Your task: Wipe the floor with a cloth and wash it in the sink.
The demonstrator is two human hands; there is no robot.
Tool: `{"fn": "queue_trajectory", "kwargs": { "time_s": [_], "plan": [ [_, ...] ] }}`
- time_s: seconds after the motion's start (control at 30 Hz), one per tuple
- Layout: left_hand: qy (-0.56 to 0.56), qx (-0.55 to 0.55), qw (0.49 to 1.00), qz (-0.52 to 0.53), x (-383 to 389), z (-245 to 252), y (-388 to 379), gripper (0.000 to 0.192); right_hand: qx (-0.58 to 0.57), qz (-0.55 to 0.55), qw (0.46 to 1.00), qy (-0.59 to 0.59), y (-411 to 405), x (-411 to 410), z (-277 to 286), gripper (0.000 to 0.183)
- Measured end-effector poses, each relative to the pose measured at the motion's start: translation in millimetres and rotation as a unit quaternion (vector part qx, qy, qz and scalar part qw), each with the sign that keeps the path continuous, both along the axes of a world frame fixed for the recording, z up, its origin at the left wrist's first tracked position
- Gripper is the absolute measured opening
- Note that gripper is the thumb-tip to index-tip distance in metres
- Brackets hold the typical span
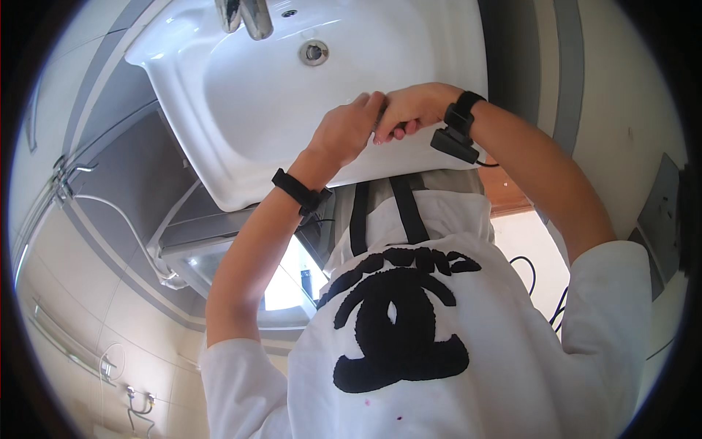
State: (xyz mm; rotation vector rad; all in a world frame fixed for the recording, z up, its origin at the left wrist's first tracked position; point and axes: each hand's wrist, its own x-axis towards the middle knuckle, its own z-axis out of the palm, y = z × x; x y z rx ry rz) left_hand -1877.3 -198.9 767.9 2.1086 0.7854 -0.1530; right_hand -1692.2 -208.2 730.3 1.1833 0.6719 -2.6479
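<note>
Above the front part of a white ceramic washbasin (263, 126), my left hand (345, 127) and my right hand (412, 112) meet. A small dark object (379, 114) shows between them; its kind cannot be told. The fingers of my right hand are curled around part of it, and the fingertips of my left hand lie against it. My left palm is turned away from view. Beyond my hands are the metal drain (314, 52) and a chrome faucet (247, 16) at the basin's back edge.
Behind my right hand stands a tiled wall (620, 93). A shower hose (118, 211) hangs from a wall fitting at the left, near a glass-fronted panel (208, 263). A black cable (526, 263) runs at the lower right. Black bands with small devices are strapped on both wrists.
</note>
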Motion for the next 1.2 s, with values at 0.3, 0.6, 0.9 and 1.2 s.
{"fn": "queue_trajectory", "kwargs": {
  "time_s": [0.3,0.6,0.9,1.2],
  "plan": [
    [0.201,0.152,0.968,0.001,-5.2,-32.7,7.5,0.019,0.351,0.176,0.900,-0.190,10.3,-37.8,-2.2,0.020],
    [0.149,-0.131,0.971,0.131,-6.7,-14.1,51.7,0.039,0.609,0.307,0.709,-0.180,58.8,-32.0,36.1,0.025],
    [0.077,-0.459,0.825,0.320,-20.1,33.3,37.0,0.031,0.860,0.164,0.471,-0.106,60.9,-36.7,40.2,0.018],
    [-0.138,-0.677,0.588,0.420,-6.0,75.6,9.6,0.030,0.908,0.247,0.337,0.018,84.2,-19.6,97.6,0.017]
  ]
}}
